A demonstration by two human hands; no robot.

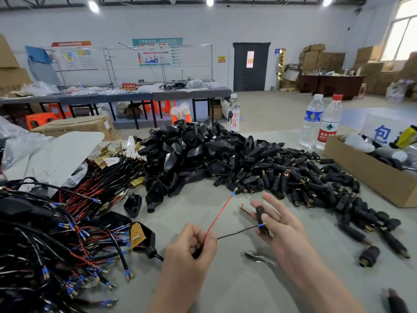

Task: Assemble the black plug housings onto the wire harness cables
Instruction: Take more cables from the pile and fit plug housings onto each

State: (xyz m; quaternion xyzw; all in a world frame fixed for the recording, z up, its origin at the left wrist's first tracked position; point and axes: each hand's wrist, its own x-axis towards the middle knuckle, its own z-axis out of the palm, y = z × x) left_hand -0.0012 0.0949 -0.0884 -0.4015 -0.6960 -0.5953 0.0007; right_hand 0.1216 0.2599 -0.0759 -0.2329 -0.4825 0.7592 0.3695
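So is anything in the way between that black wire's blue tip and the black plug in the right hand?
Nothing visible. The right hand holds the black plug, and the blue tip of the black wire meets it directly. The left hand grips both wires lower down; the red wire points away, clear.

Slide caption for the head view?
Left hand grips a red-and-black wire pair; right hand holds a black plug at the black wire's blue terminal.

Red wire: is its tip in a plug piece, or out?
Out. The red wire rises bare from the left hand, its blue-sleeved tip free; the plug piece sits in the right hand, apart from it.
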